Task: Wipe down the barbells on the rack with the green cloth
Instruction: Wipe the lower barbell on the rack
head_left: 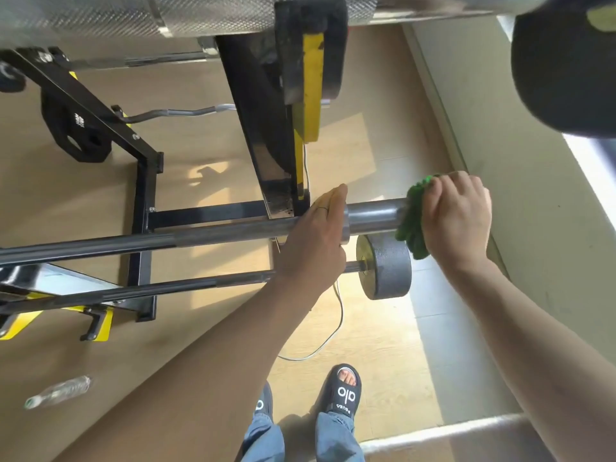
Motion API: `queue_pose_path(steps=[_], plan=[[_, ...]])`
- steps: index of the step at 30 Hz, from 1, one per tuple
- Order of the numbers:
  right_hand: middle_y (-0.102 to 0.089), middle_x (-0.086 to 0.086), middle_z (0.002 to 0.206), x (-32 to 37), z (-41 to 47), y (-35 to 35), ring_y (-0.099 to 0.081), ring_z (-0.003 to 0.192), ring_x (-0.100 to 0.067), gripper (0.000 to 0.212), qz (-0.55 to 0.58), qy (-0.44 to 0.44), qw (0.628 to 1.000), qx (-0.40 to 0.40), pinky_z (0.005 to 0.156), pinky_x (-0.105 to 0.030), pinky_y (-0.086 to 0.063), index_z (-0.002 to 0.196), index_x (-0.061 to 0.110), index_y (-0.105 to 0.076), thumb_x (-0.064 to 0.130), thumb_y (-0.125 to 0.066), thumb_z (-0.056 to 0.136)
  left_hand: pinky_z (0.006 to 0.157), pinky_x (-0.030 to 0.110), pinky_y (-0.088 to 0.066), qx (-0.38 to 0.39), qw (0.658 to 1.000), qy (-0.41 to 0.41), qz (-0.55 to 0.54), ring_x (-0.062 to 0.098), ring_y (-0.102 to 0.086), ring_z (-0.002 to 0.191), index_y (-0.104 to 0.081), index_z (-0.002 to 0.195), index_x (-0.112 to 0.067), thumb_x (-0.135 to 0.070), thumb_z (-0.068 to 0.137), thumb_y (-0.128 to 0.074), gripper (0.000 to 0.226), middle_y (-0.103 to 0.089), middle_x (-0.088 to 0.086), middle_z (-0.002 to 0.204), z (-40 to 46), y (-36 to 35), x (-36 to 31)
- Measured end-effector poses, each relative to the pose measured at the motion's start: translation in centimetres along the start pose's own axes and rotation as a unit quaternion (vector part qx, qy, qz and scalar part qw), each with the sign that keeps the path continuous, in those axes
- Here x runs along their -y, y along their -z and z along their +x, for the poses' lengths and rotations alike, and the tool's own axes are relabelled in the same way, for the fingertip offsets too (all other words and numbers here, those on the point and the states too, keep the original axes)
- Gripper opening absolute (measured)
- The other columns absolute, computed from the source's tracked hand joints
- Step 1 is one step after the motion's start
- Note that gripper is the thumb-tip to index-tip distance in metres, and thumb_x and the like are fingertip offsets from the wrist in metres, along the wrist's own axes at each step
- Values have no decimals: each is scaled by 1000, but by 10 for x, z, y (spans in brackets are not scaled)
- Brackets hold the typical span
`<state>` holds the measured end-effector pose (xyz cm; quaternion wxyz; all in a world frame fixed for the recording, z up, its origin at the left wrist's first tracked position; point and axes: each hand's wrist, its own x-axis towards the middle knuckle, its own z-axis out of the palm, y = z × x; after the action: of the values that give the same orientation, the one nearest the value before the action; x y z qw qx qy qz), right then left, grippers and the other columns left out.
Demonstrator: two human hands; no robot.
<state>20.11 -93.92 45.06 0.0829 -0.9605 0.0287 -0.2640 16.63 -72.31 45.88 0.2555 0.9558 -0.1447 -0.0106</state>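
The green cloth (413,225) wraps the sleeve end of the barbell (200,236), which lies across the black-and-yellow rack (280,155). Your right hand (456,218) clamps the cloth around the sleeve; your left hand (316,241) curls over the bar beside the collar (a weighted bar (383,266) sits just below).

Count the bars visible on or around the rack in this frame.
4: a knurled bar along the top edge; a curl bar behind the rack; the bar being wiped; a lower bar carrying a grey weight. Others may be hidden.
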Motion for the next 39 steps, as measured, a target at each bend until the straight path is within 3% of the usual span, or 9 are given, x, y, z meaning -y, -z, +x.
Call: queue_pose_path(steps=[2, 8, 13, 16, 19, 24, 29, 34, 39], plan=[[-56, -16, 75, 6, 0, -3, -49, 70, -35, 37, -13, -46, 999, 3, 68, -43, -37, 72, 6, -57, 17, -37, 101, 108, 25, -38, 2, 1000, 0, -6, 20, -40, 141, -22, 156, -11, 0, 86, -66, 83, -34, 4, 158, 1, 0, -2], [-44, -6, 56, 83, -6, -16, -31, 53, -26, 36, 60, 55, 996, 36, 55, -37, -27, 60, 14, -42, 9, -40, 96, 104, 31, -45, -5, 1000, 1, -14, 22, -45, 137, -27, 155, -9, 1, 78, -75, 91, -44, 6, 152, 1, -3, 1], [-41, -5, 61, 39, 8, -5, -35, 54, -27, 37, 61, 138, 987, 63, 53, -36, -29, 63, 11, -49, 16, -42, 99, 115, 26, -27, 84, 996, -13, -32, 16, -26, 147, -4, 159, -19, -23, 93, -66, 91, -21, -1, 163, -7, 18, 4], [-43, -13, 63, 12, 14, -2, -43, 58, -35, 38, 17, 37, 997, 58, 57, -44, -39, 64, 8, -47, 17, -37, 98, 108, 27, -33, 10, 999, -36, 20, 19, -47, 132, -37, 148, -13, -31, 98, -56, 56, -48, 4, 147, -36, 45, 34], [-50, -21, 68, 28, 14, -4, -48, 68, -39, 42, 23, -105, 993, 57, 65, -48, -40, 65, 0, -50, 18, -30, 97, 96, 42, -48, -134, 983, 55, 113, 28, -57, 111, -54, 127, -5, -32, 103, -38, 40, -61, 13, 122, -49, 65, 87], [-47, -11, 58, 109, 3, -2, -44, 59, -29, 47, 154, -89, 980, 87, 59, -34, -32, 58, 8, -41, 19, -31, 103, 108, 46, -34, -6, 961, 165, 222, 31, -52, 121, -50, 132, -11, -49, 104, -16, 58, -59, 12, 129, -33, 62, 126], [-62, -3, 66, 127, 14, 13, -60, 66, -18, 59, 327, -347, 876, 70, 71, -38, -52, 66, 11, -59, 40, -22, 100, 91, 42, -45, -2, 961, 143, 235, 24, -62, 89, -61, 103, -13, -52, 104, -11, 63, -68, 4, 94, -32, 61, 132], [-60, -8, 95, 184, -28, 15, -45, 90, -23, 37, 191, -86, 972, 109, 80, -37, -36, 94, 7, -61, 21, -27, 99, 74, 38, -46, 13, 963, 126, 239, 20, -56, 63, -58, 81, -17, -55, 101, 4, 76, -59, -2, 67, -30, 66, 129], [-44, -15, 141, 189, -53, 24, -40, 126, -33, 52, 97, -38, 980, 169, 109, -43, -33, 144, 1, -37, 26, -37, 97, 66, 38, -37, 30, 961, 80, 263, 23, -51, 64, -62, 95, -22, -47, 86, 37, 103, -59, -3, 72, -29, 69, 133]])
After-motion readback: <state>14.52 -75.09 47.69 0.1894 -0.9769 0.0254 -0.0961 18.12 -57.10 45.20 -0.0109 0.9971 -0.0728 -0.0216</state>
